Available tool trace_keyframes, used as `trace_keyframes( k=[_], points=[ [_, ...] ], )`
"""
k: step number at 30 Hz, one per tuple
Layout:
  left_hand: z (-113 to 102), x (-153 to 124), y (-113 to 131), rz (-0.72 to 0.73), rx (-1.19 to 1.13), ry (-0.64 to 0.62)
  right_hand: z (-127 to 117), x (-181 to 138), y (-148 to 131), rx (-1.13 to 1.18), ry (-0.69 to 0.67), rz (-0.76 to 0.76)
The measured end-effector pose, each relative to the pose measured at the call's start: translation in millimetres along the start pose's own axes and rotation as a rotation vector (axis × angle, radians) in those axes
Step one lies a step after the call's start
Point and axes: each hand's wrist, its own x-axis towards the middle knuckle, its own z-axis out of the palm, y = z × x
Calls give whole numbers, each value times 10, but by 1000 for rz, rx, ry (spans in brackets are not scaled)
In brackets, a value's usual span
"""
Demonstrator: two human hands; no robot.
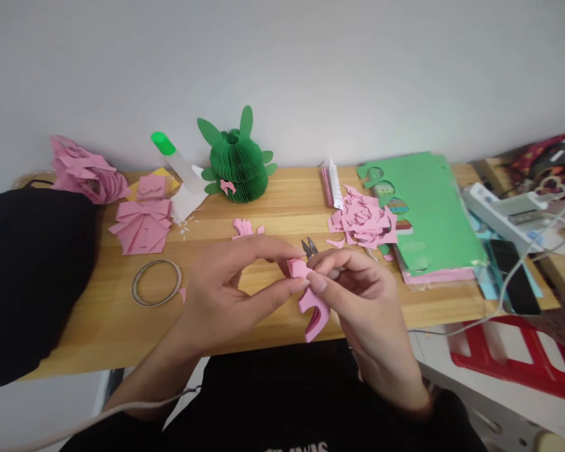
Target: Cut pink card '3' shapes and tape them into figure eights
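A thick curved pink paper cutout [316, 317], seemingly several layers deep, hangs between my hands above the table's front part. My left hand [230, 292] pinches its upper end between thumb and fingers. From the other side my right hand [358, 295] grips it with thumb and forefinger. Just beyond my fingertips the dark tips of scissors [309, 247] show; their handles are hidden. Small pink cutouts [245, 228] lie behind my left hand. Farther back stands a green honeycomb paper figure [238, 164] with leaf-like pieces and a pink bow-like shape on it.
Pink scraps [363, 216] are heaped beside green paper sheets [428, 207] on the right. To the left are a tape roll [156, 283], folded pink paper [144, 225], a green-capped glue bottle [179, 162] and a black bag [37, 276]. A phone [515, 276] and power strip [501, 216] lie right.
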Motion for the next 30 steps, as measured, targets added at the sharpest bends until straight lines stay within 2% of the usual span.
trace_keyframes(
  k=[16,25,30],
  points=[
    [25,-16,63,-24,34,31,-3,-45,-2,-26,3,-11],
    [72,-8,1,-146,43,88,2,-16,40,-63,53,14],
    [85,-11,-53,-182,19,84,-23,38,84,-98,-8,76]
  ],
)
